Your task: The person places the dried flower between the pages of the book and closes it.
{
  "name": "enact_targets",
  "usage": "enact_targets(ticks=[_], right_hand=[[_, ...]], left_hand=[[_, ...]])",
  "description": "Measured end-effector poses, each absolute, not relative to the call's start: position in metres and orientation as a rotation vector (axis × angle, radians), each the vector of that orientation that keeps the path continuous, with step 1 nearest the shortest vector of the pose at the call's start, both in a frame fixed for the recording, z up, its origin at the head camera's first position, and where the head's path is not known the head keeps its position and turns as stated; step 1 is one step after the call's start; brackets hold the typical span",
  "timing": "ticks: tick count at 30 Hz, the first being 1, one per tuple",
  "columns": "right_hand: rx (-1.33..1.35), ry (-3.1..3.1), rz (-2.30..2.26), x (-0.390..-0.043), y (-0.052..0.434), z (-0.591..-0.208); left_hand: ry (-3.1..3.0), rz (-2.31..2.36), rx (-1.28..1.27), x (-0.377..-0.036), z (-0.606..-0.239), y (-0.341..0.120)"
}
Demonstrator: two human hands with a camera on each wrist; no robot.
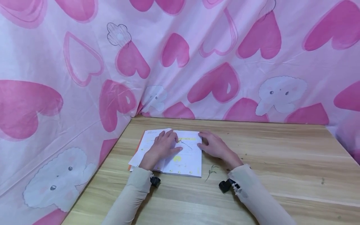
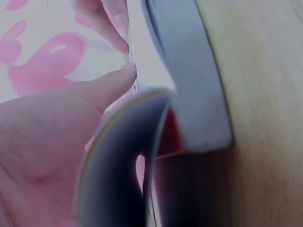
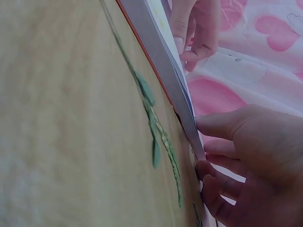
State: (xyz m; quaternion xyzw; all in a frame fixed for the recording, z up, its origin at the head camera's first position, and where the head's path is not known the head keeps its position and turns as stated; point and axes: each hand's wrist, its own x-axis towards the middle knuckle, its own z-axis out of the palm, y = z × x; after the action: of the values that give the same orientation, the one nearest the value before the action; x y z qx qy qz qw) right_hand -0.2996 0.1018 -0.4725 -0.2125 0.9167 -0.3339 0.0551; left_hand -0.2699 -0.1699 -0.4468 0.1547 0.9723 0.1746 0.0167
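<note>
An open book (image 1: 184, 168) with white pages and yellow print lies on the table. My left hand (image 1: 163, 145) rests across its middle, fingers spread over the pages and thumb stretched onto the right page. Close to that thumb, a thin dried plant sprig (image 1: 187, 145) lies on the right page. At the book's upper right edge is my right hand (image 1: 215, 145), its thumb and fingertips touching the page edges. The right wrist view shows the thumb (image 3: 220, 124) against the book's side with the other fingers loosely bent. On the table beside the book lies a green leafy sprig (image 3: 150, 111).
The wooden table (image 1: 281, 168) carries small plant bits, including a fragment (image 1: 322, 181) at the right. A pink heart-patterned cloth (image 1: 180, 81) hangs along the table's back and left sides. In the left wrist view, a page (image 2: 120, 142) curls up near my left palm.
</note>
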Motion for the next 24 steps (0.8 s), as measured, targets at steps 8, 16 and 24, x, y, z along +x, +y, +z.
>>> enact_targets(ticks=[8, 16, 24], right_hand=[[-0.669, 2.787, -1.003, -0.299, 0.101, -0.474], [-0.659, 2.775, -1.009, -0.3, 0.102, -0.475], [-0.726, 2.811, -0.997, -0.3, 0.104, -0.476]], left_hand=[[3.035, 0.524, 0.53, -0.272, -0.448, -0.167], [3.133, 0.461, 0.634, -0.264, -0.443, -0.153], [2.858, 0.573, 0.888, -0.243, -0.433, -0.118]])
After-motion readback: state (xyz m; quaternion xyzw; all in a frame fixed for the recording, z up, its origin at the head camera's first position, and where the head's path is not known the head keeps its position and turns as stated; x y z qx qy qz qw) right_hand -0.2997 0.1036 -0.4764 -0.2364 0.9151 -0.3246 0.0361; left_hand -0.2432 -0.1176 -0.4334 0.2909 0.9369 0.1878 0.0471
